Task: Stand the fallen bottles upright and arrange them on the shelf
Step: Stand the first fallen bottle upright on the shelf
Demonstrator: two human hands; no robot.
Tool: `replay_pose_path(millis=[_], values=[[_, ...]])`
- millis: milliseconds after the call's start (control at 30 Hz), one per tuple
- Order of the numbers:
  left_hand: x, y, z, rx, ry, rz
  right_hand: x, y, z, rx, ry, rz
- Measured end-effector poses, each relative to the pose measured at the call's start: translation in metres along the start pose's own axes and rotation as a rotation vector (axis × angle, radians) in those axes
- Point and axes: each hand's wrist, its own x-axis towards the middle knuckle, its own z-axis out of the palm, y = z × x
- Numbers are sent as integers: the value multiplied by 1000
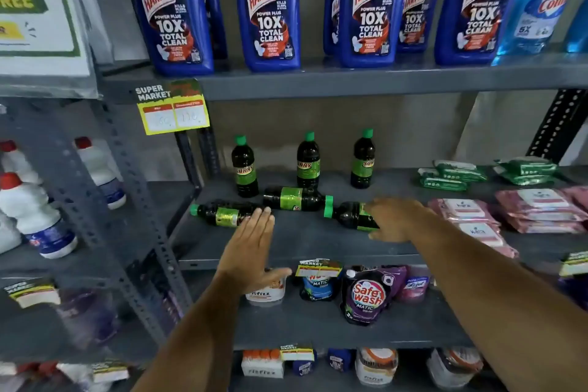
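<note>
The right hand (pixel 394 219) is curling loosely over the rightmost fallen bottle (pixel 353 216), not yet clamped, while the left hand (pixel 251 248) is reaching flat and spread toward the leftmost fallen bottle (pixel 222 213). A third bottle (pixel 296 198) is lying between them on the shelf (pixel 302 242) before three upright ones (pixel 308 162). Next, I'd say, comes gripping and tipping each upright.

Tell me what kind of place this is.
Most likely a supermarket's cleaning-products aisle: a "Super Market" price tag hangs on a grey metal shelf, above it stand identical Harpic bottles, and below sit detergent pouches.
</note>
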Motion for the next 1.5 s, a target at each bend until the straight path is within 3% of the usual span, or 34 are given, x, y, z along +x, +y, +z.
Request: replay_pose_path(millis=[300,433,667,833,1100,1500], values=[[23,-25,49,-27,-217,92,63,7,13,119,-34,50],[12,-34,59,-99,-248,129,82,14,16,248,-149,71],[-26,-75,72,-167,-142,-205,97,23,34,300,-176,54],[-30,-97,70,-176,-271,-325,107,31,34,372,-169,2],[-27,-105,64,-115,-253,-347,115,35,38,456,-239,-5],[-24,-98,58,-144,-260,-386,111,34,46,469,-173,-4]])
